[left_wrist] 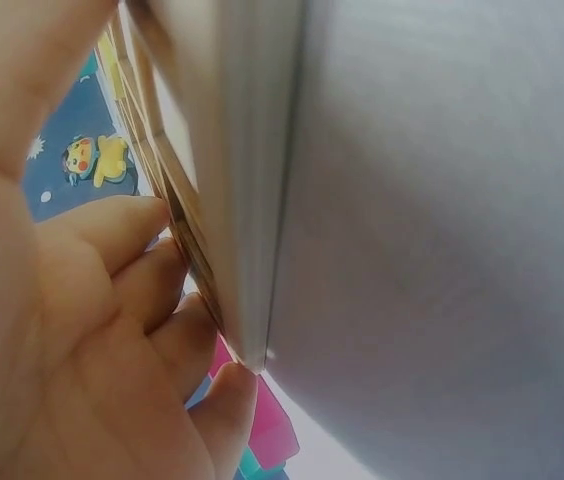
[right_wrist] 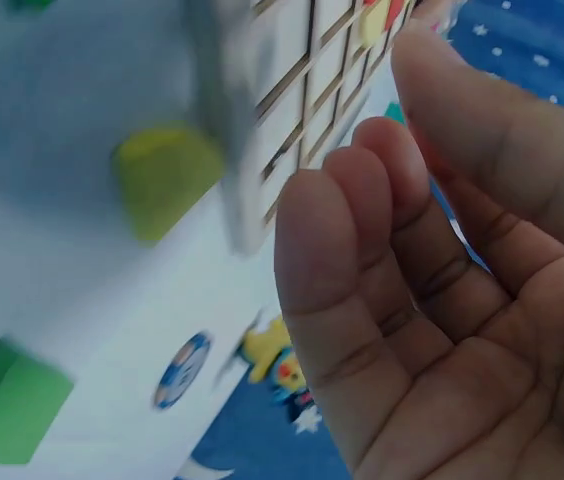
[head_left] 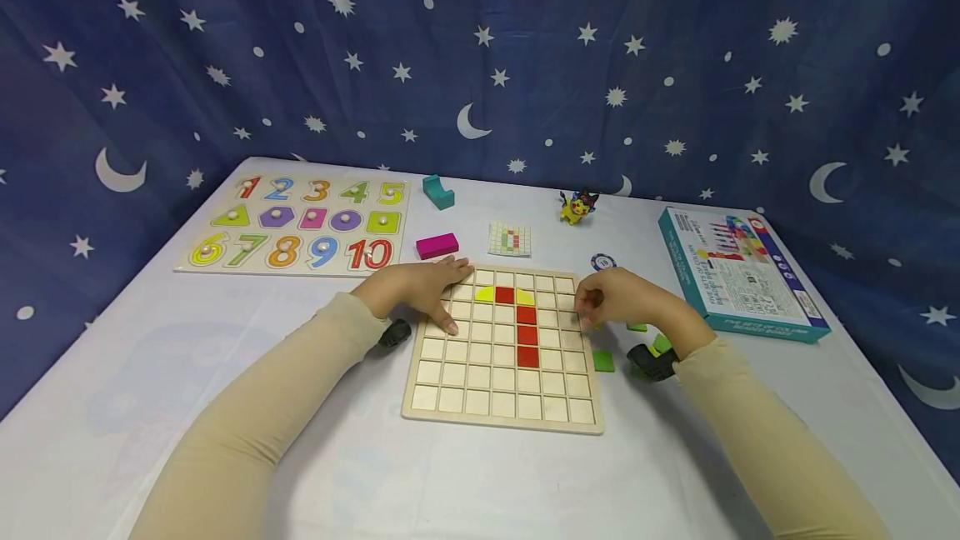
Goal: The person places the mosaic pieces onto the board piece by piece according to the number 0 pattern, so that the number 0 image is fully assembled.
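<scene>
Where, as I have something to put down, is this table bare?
The white table in front of the grid board is bare between the left sleeve and right sleeve; so is its left side, between the number puzzle and the left sleeve. Crowded: right of the board, with the right hand, green pieces and round chip.

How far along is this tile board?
Four red tiles and two yellow pieces already sit in the gridded board. The left hand rests on its left side; the right hand is at its right edge, no tile visible in it. Probably left: green tiles lying beside the board, since the small card shows green and the board none.
</scene>
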Available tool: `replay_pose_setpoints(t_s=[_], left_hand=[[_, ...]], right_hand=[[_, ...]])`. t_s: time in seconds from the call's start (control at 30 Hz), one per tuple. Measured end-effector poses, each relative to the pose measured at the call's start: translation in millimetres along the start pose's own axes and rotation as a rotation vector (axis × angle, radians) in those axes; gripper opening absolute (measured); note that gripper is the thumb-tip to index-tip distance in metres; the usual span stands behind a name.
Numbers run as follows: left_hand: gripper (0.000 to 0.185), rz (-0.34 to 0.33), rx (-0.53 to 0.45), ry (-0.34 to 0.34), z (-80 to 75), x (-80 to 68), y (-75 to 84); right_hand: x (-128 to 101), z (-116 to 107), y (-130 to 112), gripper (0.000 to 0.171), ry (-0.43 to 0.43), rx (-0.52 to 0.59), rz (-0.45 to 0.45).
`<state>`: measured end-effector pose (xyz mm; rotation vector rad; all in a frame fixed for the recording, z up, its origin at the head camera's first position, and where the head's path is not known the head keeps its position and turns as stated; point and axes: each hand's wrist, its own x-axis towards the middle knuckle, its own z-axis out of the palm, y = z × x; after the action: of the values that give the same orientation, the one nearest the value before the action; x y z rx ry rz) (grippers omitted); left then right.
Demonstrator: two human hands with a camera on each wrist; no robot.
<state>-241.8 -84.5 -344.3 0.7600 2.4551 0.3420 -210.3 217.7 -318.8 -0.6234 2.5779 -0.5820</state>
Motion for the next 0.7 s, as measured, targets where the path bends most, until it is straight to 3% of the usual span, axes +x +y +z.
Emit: replay_pose_setpoints(t_s=[0.23, 0.7], left_hand=[[0.106, 0.001, 0.016, -0.006, 0.8, 1.4, -1.5], [0.106, -0.005, 0.001, -0.003, 0.9, 1.4, -1.7]], right_hand=[[1.2, -1.8, 19.7, 0.01, 0.033, 0.006, 0.035], [9.1, 4.9, 32.3, 0.02, 0.025, 0.016, 0.116]])
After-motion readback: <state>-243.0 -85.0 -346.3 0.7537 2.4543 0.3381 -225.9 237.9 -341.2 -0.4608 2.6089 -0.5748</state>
